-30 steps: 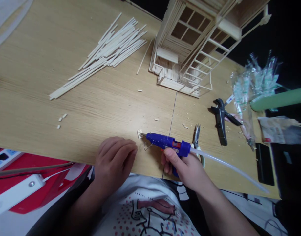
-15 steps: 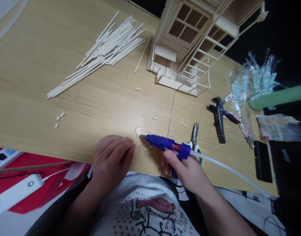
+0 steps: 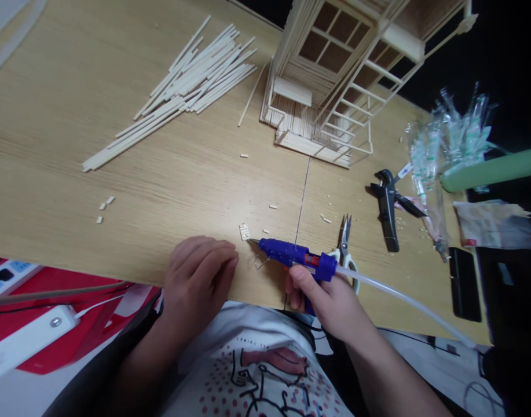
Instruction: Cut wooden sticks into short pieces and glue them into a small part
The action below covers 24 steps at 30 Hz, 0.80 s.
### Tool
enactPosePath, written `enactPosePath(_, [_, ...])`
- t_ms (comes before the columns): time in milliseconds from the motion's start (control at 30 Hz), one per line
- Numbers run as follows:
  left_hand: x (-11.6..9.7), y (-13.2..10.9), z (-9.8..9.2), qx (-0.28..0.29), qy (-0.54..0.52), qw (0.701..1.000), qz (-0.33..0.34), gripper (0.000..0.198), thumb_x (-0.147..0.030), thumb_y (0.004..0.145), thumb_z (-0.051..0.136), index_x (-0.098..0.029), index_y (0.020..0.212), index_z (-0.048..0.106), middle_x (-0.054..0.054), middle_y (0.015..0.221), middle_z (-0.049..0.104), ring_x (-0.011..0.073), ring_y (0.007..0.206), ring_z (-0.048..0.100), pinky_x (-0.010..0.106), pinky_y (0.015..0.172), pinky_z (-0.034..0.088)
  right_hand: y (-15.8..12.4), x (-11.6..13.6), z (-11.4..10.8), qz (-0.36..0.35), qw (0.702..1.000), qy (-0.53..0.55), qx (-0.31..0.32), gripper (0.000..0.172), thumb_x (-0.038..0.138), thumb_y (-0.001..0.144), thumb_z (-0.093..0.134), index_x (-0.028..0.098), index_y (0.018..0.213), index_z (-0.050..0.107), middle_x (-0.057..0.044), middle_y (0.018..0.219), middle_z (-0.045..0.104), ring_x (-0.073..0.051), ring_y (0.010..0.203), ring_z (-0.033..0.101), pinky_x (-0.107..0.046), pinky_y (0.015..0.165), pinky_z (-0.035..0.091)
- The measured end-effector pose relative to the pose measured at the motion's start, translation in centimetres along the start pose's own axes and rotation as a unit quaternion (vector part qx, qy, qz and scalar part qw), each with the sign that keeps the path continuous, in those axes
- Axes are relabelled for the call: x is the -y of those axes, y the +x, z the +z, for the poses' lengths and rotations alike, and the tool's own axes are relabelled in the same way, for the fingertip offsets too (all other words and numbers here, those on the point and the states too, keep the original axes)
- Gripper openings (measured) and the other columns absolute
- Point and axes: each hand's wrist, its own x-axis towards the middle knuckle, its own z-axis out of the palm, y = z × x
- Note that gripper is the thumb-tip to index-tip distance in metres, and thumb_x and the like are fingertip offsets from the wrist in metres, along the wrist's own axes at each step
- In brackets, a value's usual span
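My right hand (image 3: pixel 323 295) grips a blue hot glue gun (image 3: pixel 291 252) by its handle, with a translucent cable (image 3: pixel 404 304) trailing from the back. The gun's metal nozzle ends beside a tiny wooden piece (image 3: pixel 245 231) lying on the wooden tabletop (image 3: pixel 130 197). My left hand (image 3: pixel 198 284) rests on the table's near edge, fingers curled, holding nothing I can see. Its fingertips stop just short of the nozzle and the small piece. Small scissors (image 3: pixel 344 246) lie just beyond the gun's rear end.
A model house of wooden sticks (image 3: pixel 326 75) stands at the table's far side, beside a pile of loose sticks (image 3: pixel 191 81). To the right lie a black clamp (image 3: pixel 387 211), plastic wrappers (image 3: pixel 447 136) and a black phone (image 3: pixel 465 284). A power strip (image 3: pixel 28 339) sits below the table's edge.
The view has drifted slightly, so everything sits a little higher in the picture. Both hands and the glue gun keep nearly the same positions, and the gun stays in my right hand.
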Motion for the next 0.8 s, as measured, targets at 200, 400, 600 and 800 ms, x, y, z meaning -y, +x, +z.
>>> enactPosePath(200, [0.0,0.1,0.0,0.002,0.001,1.000,-0.004,0.015,-0.013,0.090,0.069,-0.023,0.101,0.067,0.002,0.097,0.078,0.0212,0.092,0.071,0.041,0.094,0.055,0.1,-0.4,0.1,-0.009,1.000,0.005,-0.011,0.063,0.075,0.096,0.048,0.020,0.068,0.064,-0.004,0.055,0.063,-0.016,0.052,0.063,-0.025,0.050,0.049])
enactPosePath(400, [-0.1,0.2,0.0,0.002,-0.001,1.000,0.002,0.018,-0.011,0.088,0.070,-0.022,0.102,0.066,0.003,0.098,0.078,0.0210,0.093,0.071,0.040,0.094,0.055,0.6,0.4,0.0,-0.011,0.999,0.017,-0.029,0.065,0.079,0.092,0.050,0.019,0.070,0.064,-0.004,0.056,0.063,-0.016,0.051,0.063,-0.026,0.050,0.049])
enactPosePath(600, [-0.1,0.0,0.2,0.003,0.001,1.000,-0.007,0.017,-0.012,0.089,0.070,-0.022,0.101,0.067,0.003,0.097,0.078,0.0214,0.093,0.071,0.040,0.095,0.054,1.0,1.5,-0.3,-0.007,0.999,0.016,-0.038,0.069,0.083,0.090,0.048,0.019,0.072,0.067,-0.003,0.053,0.061,-0.017,0.049,0.063,-0.028,0.049,0.049])
enactPosePath(800, [-0.1,0.1,0.1,-0.001,0.003,1.000,-0.003,0.016,-0.013,0.090,0.070,-0.023,0.101,0.066,0.003,0.097,0.078,0.0218,0.092,0.071,0.041,0.094,0.055,1.6,1.9,-0.5,-0.037,0.998,-0.022,-0.046,0.069,0.082,0.092,0.046,0.020,0.070,0.066,-0.005,0.055,0.065,-0.019,0.050,0.065,-0.030,0.052,0.052])
